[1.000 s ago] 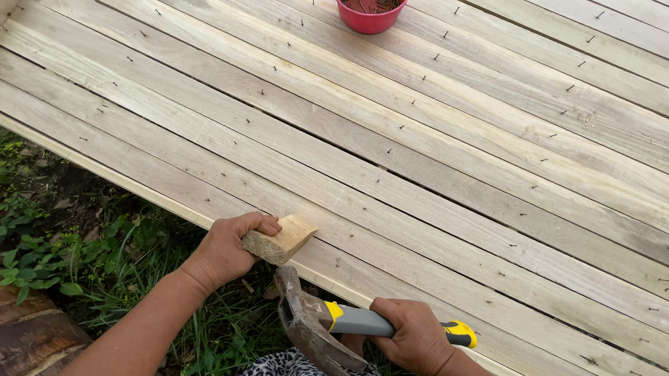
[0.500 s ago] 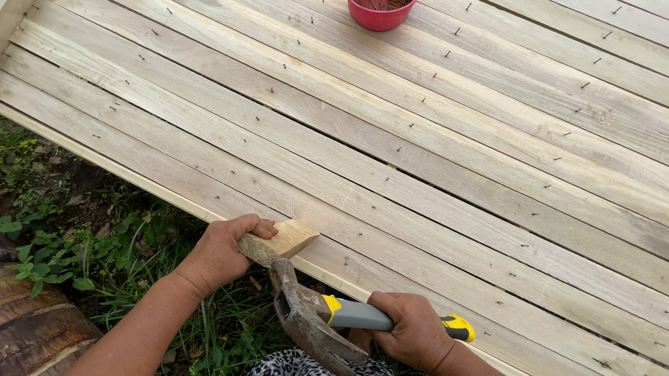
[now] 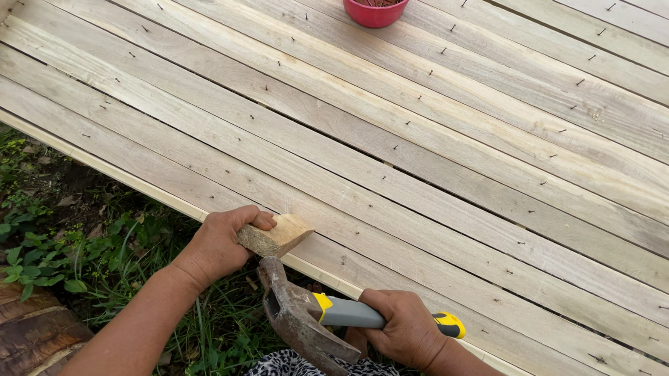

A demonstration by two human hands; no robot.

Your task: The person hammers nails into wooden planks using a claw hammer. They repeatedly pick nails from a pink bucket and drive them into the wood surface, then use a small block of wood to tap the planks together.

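Note:
My left hand (image 3: 219, 245) grips a small pale wooden block (image 3: 281, 234) and presses it against the near edge of a platform of long wooden planks (image 3: 397, 138). My right hand (image 3: 400, 326) is closed around the grey and yellow handle of a rusty claw hammer (image 3: 299, 318). The hammer's head sits just below the block, close to the plank edge, with its claw pointing toward me.
A red bowl (image 3: 374, 3) holding nails stands on the planks at the top. Many nails stick up part way from the boards. Grass and weeds (image 3: 69, 229) grow below the platform edge, with a dark log (image 3: 12, 339) at the lower left.
Both hands, the block and the hammer have kept their places. The view has shifted slightly, so the red bowl sits higher in the frame.

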